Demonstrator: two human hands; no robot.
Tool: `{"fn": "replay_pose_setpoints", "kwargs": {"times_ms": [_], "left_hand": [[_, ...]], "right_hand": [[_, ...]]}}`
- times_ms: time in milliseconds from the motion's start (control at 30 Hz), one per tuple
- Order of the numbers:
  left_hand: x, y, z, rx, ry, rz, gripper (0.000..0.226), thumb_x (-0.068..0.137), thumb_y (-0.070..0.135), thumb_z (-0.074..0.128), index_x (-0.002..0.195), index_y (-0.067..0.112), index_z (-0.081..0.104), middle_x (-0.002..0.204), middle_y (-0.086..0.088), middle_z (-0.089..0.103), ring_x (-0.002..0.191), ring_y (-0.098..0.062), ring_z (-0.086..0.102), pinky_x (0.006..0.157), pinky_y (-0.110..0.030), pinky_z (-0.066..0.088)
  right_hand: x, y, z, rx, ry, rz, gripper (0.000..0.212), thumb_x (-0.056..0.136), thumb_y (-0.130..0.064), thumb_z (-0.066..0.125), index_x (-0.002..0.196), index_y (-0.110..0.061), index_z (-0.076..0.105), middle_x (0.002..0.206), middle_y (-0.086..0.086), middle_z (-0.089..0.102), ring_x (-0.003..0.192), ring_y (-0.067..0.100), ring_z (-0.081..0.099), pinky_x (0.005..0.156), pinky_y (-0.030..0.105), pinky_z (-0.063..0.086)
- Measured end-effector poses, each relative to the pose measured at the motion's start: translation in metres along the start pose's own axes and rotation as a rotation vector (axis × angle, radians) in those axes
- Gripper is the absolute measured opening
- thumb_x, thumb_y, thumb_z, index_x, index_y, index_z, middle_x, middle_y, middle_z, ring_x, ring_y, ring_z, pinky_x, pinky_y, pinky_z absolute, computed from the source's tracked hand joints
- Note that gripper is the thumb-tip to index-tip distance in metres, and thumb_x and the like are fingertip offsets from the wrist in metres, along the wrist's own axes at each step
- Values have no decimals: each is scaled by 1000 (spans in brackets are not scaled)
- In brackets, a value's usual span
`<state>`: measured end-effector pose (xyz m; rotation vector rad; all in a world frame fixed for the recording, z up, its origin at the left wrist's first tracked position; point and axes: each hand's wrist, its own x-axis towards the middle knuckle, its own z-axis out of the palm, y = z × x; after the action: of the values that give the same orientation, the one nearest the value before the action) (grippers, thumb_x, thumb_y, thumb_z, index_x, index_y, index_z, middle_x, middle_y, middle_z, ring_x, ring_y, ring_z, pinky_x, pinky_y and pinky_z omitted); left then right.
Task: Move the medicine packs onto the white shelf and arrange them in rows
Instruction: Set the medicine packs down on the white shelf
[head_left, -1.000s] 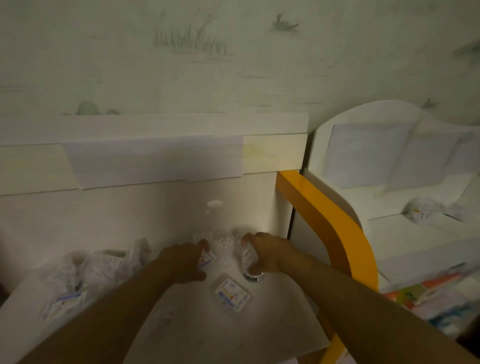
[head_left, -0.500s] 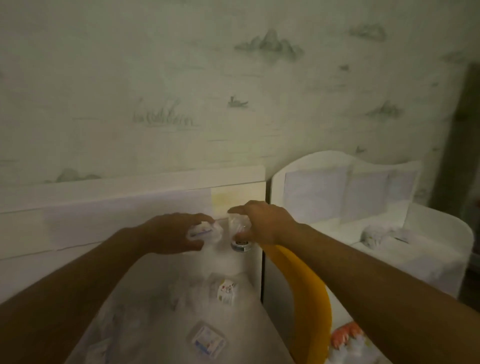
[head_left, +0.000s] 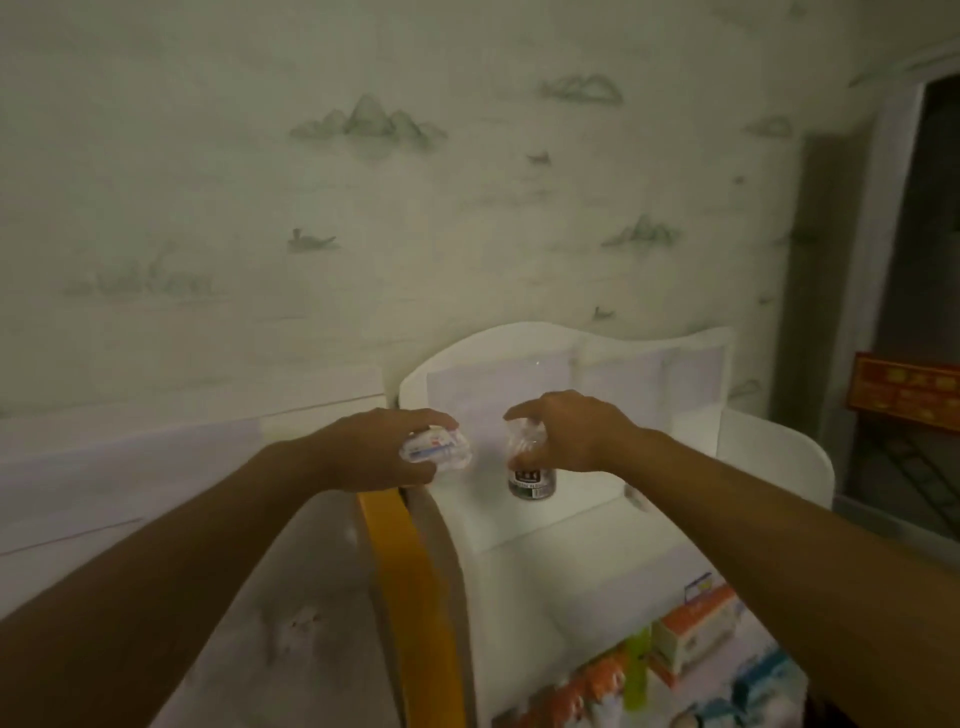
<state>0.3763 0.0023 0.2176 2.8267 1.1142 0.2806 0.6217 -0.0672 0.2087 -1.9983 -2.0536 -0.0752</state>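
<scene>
Medicine packs mid-transfer: left hand (head_left: 379, 451) grips a wrapped pack (head_left: 435, 448), right hand (head_left: 566, 434) pinches a small labelled bottle (head_left: 531, 477), both over the white shelf's (head_left: 571, 512) top tier. No rows there yet; most work remains.

Head view looks forward (slightly down), close over shelf (head_left: 571, 525).

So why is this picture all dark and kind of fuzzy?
Head view: the room is dim, so everything takes a grey-green cast and looks soft and grainy. The print on the wrapped pack in the left hand is smeared. The small bottle under the right hand has an unreadable label. The wide lens bends the white shelf edges, and the colourful boxes below blur.
</scene>
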Motion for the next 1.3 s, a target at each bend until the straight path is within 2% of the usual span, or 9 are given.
{"fn": "replay_pose_setpoints", "kwargs": {"times_ms": [133,200,267,467,600,800,1067,1167,1300], "left_hand": [[45,51,39,18,-45,73,68,84,42,67,143,29,36,141,7,47,127,-14,45,104,-20,31],[64,70,58,17,-73,88,68,83,36,69,142,28,37,140,4,49,125,-16,47,106,-23,34],[80,84,74,31,-95,100,68,82,36,69,141,30,36,139,3,50,123,-18,49,106,-30,40],[124,103,118,146,-197,97,70,84,37,67,144,34,31,139,-1,50,121,-22,51,103,-32,42],[155,99,152,189,-263,117,73,84,35,67,145,33,28,138,-2,49,121,-23,50,100,-29,41],[206,88,198,115,-295,161,75,82,41,68,145,33,28,142,1,48,124,-19,50,103,-30,42],[247,67,218,141,-356,138,73,84,39,65,146,29,27,142,-2,48,123,-21,50,104,-33,41],[262,66,224,178,-380,115,75,84,42,64,146,31,25,145,-2,44,127,-21,47,106,-33,39],[290,76,236,191,-368,82,72,83,44,64,144,35,26,143,0,46,123,-20,50,102,-30,41]], "right_hand": [[-16,78,-2,16,3,55,71,76,-60,69,139,-39,43,139,-2,51,125,22,49,99,40,44],[-22,111,2,30,4,84,73,76,-59,69,140,-39,40,139,-2,50,125,22,48,98,40,44],[-28,139,6,51,1,110,75,77,-58,70,142,-38,38,137,-2,51,124,22,49,97,40,45],[-33,203,30,116,-70,184,72,78,-51,71,141,-35,40,137,-2,51,123,22,50,98,40,46],[-31,224,56,113,-120,223,70,78,-48,71,140,-34,42,139,-2,49,125,21,48,99,38,45],[-6,235,105,85,-223,245,73,77,-52,71,141,-34,41,143,0,48,125,23,50,102,40,45],[26,265,124,109,-232,256,73,77,-52,71,141,-34,41,142,0,49,125,24,50,100,39,45],[35,287,124,97,-248,256,72,77,-50,72,140,-31,42,139,0,52,120,23,53,98,37,48],[49,329,121,106,-267,265,71,82,-46,69,144,-28,39,142,0,49,125,23,49,100,36,45]]}}
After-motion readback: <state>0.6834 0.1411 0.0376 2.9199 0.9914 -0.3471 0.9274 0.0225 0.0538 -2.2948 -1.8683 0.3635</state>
